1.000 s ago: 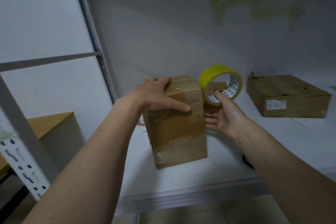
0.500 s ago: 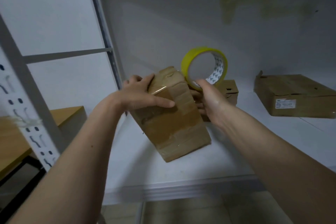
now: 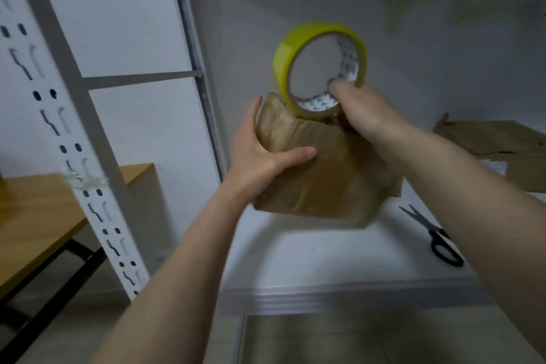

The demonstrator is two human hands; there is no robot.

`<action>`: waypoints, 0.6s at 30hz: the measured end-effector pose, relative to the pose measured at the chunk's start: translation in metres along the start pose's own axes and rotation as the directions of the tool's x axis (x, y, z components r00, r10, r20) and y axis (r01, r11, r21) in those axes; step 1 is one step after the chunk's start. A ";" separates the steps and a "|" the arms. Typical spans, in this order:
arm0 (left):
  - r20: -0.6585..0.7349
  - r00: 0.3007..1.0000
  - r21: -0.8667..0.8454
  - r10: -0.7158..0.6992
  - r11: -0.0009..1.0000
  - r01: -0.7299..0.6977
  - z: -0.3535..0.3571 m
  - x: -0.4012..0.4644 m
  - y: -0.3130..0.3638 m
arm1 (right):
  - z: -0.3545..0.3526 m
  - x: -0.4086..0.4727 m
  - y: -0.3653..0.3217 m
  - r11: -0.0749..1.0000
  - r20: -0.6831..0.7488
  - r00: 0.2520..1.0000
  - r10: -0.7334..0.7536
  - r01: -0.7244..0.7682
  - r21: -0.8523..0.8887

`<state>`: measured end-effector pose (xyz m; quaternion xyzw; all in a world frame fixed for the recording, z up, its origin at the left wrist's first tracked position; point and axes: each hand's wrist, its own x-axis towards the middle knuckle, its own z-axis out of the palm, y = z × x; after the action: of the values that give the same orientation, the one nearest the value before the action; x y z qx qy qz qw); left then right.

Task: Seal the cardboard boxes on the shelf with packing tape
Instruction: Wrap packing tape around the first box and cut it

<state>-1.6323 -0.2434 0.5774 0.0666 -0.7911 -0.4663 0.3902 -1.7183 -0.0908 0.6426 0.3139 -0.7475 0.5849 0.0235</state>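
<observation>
Since half a second ago the tape roll [image 3: 320,69] has risen toward the upper centre, resting on the cardboard box [image 3: 322,177], which sits tilted at mid-frame above the white shelf [image 3: 295,257]. The left hand [image 3: 260,154] grips the box's left side; the right hand [image 3: 365,115] pinches the roll. Scissors [image 3: 434,236] lie lower right; a flatter box [image 3: 499,145] sits at the right edge.

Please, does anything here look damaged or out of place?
Yes. The cardboard box gripped by the left hand looks crumpled, its top bulging unevenly. The scissors lie near the shelf's front edge.
</observation>
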 end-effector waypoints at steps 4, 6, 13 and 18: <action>-0.014 0.991 -0.161 -0.133 0.978 0.129 0.026 -0.039 -0.038 | 0.015 -0.014 0.008 0.943 0.021 0.999 -0.029 0.034 -0.331; 0.050 0.986 -0.198 -0.161 0.966 0.168 0.026 -0.050 -0.054 | 0.027 -0.024 0.026 0.926 0.035 0.999 0.016 -0.001 -0.378; 0.226 0.973 -0.150 -0.035 0.986 0.071 0.007 -0.039 -0.047 | 0.060 -0.039 0.040 0.841 0.060 0.992 -0.109 0.124 -0.527; 0.293 0.956 -0.073 -0.021 0.996 0.044 0.000 -0.030 -0.047 | 0.054 -0.029 0.045 0.856 0.135 0.990 -0.049 0.111 -0.505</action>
<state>-1.6237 -0.2552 0.5233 -0.0054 -0.8199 -0.5082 0.2636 -1.6997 -0.1206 0.5758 0.3610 -0.8621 0.3450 0.0862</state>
